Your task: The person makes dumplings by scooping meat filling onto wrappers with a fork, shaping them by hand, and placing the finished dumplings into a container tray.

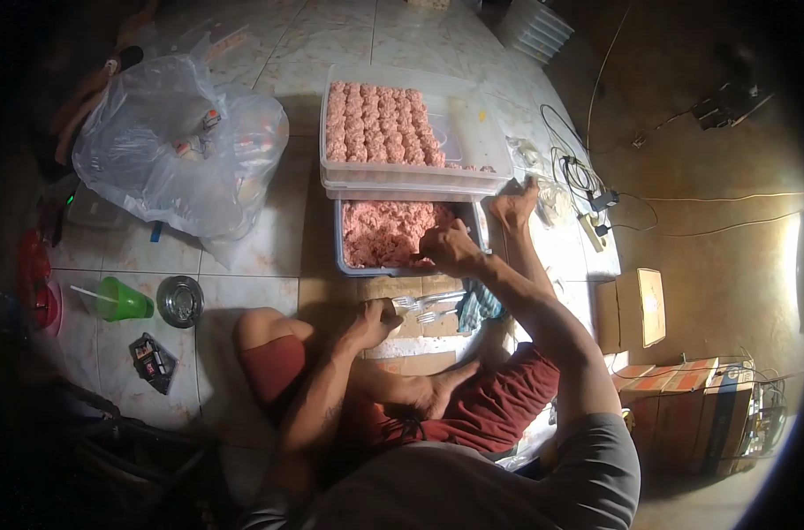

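My right hand (453, 247) is over the right side of a blue-grey tub (340, 252) of pink minced meat (380, 231). Its fingers are curled, and what they grip is hidden. Lower left, my left hand (374, 325) is held closed above the cardboard near my lap; its contents cannot be made out. Several metal forks (428, 316) lie to its right, beside a blue checked cloth (479, 305). Behind the tub, a clear plastic tray (473, 132) holds rows of small meat balls (375, 124) on its left, with a few along the front edge.
A large plastic bag (146, 159) sits on the tiles at left. Nearer are a green cup (125, 299), a glass ashtray (180, 301) and a small black pouch (154, 362). Cables and a power strip (592, 231) lie at right, with cardboard boxes (676, 406) by the wall.
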{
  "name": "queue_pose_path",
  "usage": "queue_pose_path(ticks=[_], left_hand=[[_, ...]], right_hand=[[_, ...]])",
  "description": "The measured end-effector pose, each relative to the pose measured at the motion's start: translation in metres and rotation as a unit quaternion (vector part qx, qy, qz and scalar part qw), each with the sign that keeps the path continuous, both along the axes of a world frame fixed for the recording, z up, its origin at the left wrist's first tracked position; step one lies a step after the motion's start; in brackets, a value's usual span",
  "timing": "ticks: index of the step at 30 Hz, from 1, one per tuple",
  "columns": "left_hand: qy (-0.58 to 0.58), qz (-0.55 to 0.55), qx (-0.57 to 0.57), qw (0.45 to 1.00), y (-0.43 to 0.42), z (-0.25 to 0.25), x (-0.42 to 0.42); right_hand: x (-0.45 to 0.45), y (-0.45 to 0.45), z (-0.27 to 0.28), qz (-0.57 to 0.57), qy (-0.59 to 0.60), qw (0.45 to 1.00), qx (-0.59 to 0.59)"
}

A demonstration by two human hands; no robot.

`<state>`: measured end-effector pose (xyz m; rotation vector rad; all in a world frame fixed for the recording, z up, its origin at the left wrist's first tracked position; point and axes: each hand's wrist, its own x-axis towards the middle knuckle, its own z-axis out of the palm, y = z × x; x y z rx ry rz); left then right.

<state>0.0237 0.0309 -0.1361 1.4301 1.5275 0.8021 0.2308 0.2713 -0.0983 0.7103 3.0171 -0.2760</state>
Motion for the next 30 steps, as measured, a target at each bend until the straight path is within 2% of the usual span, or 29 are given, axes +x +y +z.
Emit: queue_pose_path(ticks=[1, 2, 3, 4, 5, 6, 7, 9, 11, 13, 14, 16, 17, 18, 19, 20, 21, 22, 23, 24, 25, 26, 27, 28, 29, 30], left_hand=[[0.002, 0.000, -0.005, 1.000, -0.004, -0.011, 0.000], [0.097, -0.022, 0.173, 0.980, -0.007, -0.030, -0.001], [0.189, -0.042, 0.347, 0.918, -0.005, -0.039, -0.004], [0.192, -0.041, 0.345, 0.918, -0.005, -0.029, -0.001], [0.077, 0.026, 0.203, 0.976, -0.005, -0.018, 0.005], [-0.040, 0.093, 0.056, 0.993, -0.002, -0.004, 0.005], [-0.037, 0.094, 0.058, 0.993, 0.000, 0.006, 0.002], [-0.093, 0.061, 0.010, 0.994, -0.001, 0.019, -0.001], [-0.078, 0.057, 0.018, 0.995, -0.003, 0.012, -0.001], [-0.063, 0.050, 0.026, 0.996, -0.002, 0.004, 0.000], [-0.081, 0.040, -0.010, 0.996, 0.001, 0.002, 0.001], [-0.096, 0.028, -0.048, 0.994, 0.002, -0.008, 0.002], [-0.098, -0.023, -0.054, 0.993, 0.003, -0.014, 0.001], [-0.100, -0.074, -0.061, 0.990, 0.003, -0.012, -0.002], [-0.097, -0.073, -0.060, 0.991, -0.001, -0.008, -0.005], [-0.170, -0.083, -0.099, 0.977, -0.004, 0.007, -0.007], [-0.243, -0.093, -0.136, 0.956, -0.004, 0.022, -0.007], [-0.242, -0.093, -0.132, 0.957, -0.003, 0.028, -0.007], [-0.383, -0.066, -0.155, 0.908, -0.003, 0.033, -0.006], [-0.515, -0.039, -0.174, 0.838, -0.002, 0.039, -0.006], [-0.538, -0.007, -0.205, 0.818, 0.000, 0.059, -0.008], [-0.535, -0.011, -0.204, 0.820, 0.004, 0.072, -0.010], [-0.576, -0.014, -0.161, 0.802, 0.009, 0.082, -0.011], [-0.615, -0.018, -0.117, 0.779, 0.011, 0.088, -0.010], [-0.601, 0.009, -0.100, 0.793, 0.015, 0.070, -0.010], [-0.599, 0.004, -0.100, 0.794, 0.015, 0.080, -0.005]], right_hand=[[-0.025, -0.030, 0.078, -0.023, 0.020, 0.997, -0.071], [-0.022, -0.023, 0.085, -0.064, 0.003, 0.995, -0.078], [-0.015, -0.014, 0.072, -0.083, 0.039, 0.995, -0.024], [-0.012, -0.013, 0.064, -0.094, 0.057, 0.994, 0.002], [-0.009, -0.012, 0.057, -0.104, 0.076, 0.991, 0.028], [-0.013, -0.015, 0.060, -0.125, 0.051, 0.988, 0.075], [-0.018, -0.018, 0.065, -0.144, 0.024, 0.982, 0.120], [-0.022, -0.026, 0.080, -0.164, 0.058, 0.979, 0.105], [-0.025, -0.027, 0.079, -0.185, 0.092, 0.974, 0.091], [-0.026, -0.018, 0.055, -0.101, 0.092, 0.978, 0.155], [-0.033, -0.019, 0.052, -0.102, 0.095, 0.978, 0.157], [-0.050, -0.027, 0.048, -0.001, -0.179, 0.977, 0.112], [-0.046, -0.033, 0.053, 0.060, 0.023, 0.989, 0.137], [-0.040, -0.029, 0.048, 0.034, 0.047, 0.993, 0.099], [-0.035, -0.026, 0.044, 0.009, 0.071, 0.996, 0.061], [-0.039, -0.048, 0.092, -0.020, 0.123, 0.992, 0.002], [-0.036, -0.047, 0.092, -0.018, 0.124, 0.992, 0.006], [-0.029, -0.046, 0.094, -0.040, 0.185, 0.982, -0.010], [-0.023, -0.047, 0.094, -0.062, 0.245, 0.967, -0.027], [-0.021, -0.055, 0.106, -0.062, 0.247, 0.967, -0.024], [-0.021, -0.067, 0.130, -0.132, 0.277, 0.948, -0.082], [-0.020, -0.075, 0.144, -0.200, 0.305, 0.921, -0.139], [-0.022, -0.077, 0.146, -0.210, 0.370, 0.893, -0.147], [-0.019, -0.078, 0.151, -0.212, 0.373, 0.892, -0.143], [-0.015, -0.080, 0.156, -0.250, 0.385, 0.872, -0.169], [-0.013, -0.084, 0.167, -0.287, 0.396, 0.851, -0.194]])
